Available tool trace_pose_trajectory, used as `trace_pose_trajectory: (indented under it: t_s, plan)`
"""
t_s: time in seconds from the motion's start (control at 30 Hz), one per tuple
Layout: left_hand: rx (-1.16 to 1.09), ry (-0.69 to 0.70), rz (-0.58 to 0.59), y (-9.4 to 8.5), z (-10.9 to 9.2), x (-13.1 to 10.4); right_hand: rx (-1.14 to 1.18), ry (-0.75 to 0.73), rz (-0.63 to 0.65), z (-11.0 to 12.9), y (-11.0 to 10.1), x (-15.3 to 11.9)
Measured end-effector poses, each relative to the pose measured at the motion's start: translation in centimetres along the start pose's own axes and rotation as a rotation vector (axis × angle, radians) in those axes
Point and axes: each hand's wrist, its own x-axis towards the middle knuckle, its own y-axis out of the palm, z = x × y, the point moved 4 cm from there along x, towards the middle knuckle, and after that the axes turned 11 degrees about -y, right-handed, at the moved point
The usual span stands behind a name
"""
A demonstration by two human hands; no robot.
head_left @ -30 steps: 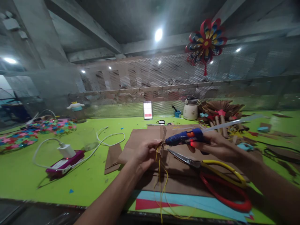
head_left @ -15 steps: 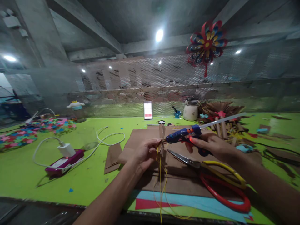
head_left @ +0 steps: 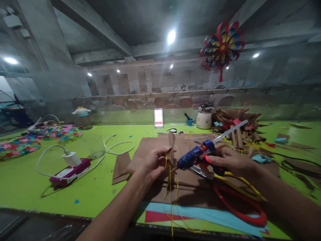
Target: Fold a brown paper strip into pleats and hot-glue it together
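My right hand (head_left: 225,159) grips a dark blue glue gun (head_left: 194,155), its nozzle tilted down to the left. A pale glue stick (head_left: 232,130) pokes out of its back end. In my left hand (head_left: 158,160) is a narrow folded strip of brown paper (head_left: 172,144), pinched upright. Yellow string (head_left: 171,190) hangs from beside the strip down to the table edge. The nozzle is close to the lower part of the strip; whether they touch I cannot tell. Scissors (head_left: 240,204) with one red and one yellow handle lie partly behind the glue gun on brown paper sheets (head_left: 147,147).
Blue paper strips (head_left: 213,217) lie at the front edge. On the left are a purple power strip (head_left: 67,175) with a white charger (head_left: 72,158) and cable. A jar (head_left: 204,117), a small blue pot (head_left: 190,122) and a brown paper craft pile (head_left: 235,122) stand at the back right.
The glue gun has moved downward, and its nozzle now points more steeply down, below my left fingers. My left hand has barely moved and keeps the paper strip.
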Motion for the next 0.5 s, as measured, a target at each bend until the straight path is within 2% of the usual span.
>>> trace_pose_trajectory:
  t_s: [0.07,0.13,0.2,0.27,0.33,0.4,0.43,0.5]
  plan:
    - [-0.004,0.004,-0.027,-0.2,-0.1,0.0,0.111,0.008,-0.012,0.1,0.0,-0.2]
    - [0.018,0.015,-0.038,-0.3,-0.2,-0.1,0.185,-0.013,-0.081,0.4,-0.6,-0.3]
    - [0.035,0.032,-0.039,-0.2,-0.4,-0.1,0.205,-0.049,-0.201,0.7,-2.0,-0.3]
    - [0.029,0.055,-0.046,-0.2,-0.6,-0.1,0.151,-0.07,-0.375,0.4,-4.1,-0.2]
    - [0.022,0.076,-0.063,-0.2,-0.7,-0.1,0.004,-0.031,-0.562,-0.6,-6.4,-0.1]
    - [0.027,0.097,-0.076,-0.2,-0.8,-0.1,-0.262,0.05,-0.718,-2.0,-8.4,-0.2]
    - [0.035,0.106,-0.076,-0.2,-0.9,-0.2,-0.42,0.091,-0.741,-2.6,-9.1,-0.1]
    - [0.051,0.12,-0.068,-0.1,-0.9,-0.2,-0.56,0.118,-0.755,-3.8,-10.0,0.1]
